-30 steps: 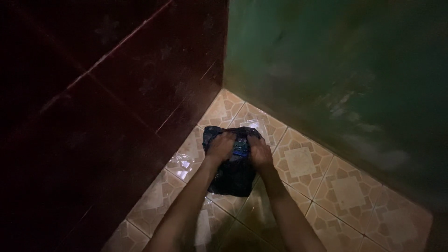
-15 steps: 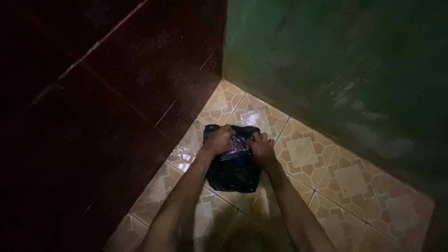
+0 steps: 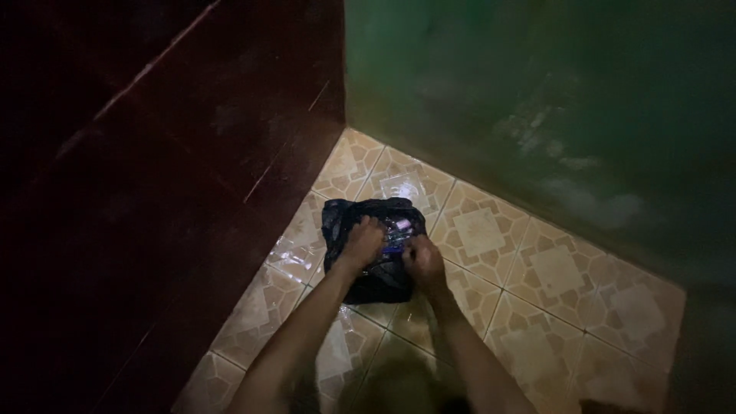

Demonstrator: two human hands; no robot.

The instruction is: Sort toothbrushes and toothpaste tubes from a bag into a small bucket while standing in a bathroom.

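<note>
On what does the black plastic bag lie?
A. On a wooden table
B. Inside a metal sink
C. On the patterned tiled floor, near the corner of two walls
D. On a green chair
C: the black plastic bag lies on the tiled floor, near the corner where the dark red wall meets the green wall, with the left hand and the right hand on it.

1 black plastic bag (image 3: pixel 373 249), 2 hands: left (image 3: pixel 363 241), right (image 3: pixel 422 261).

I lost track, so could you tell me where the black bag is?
The black bag lies mid-frame on the tiled floor near the wall corner, under both hands.
</note>
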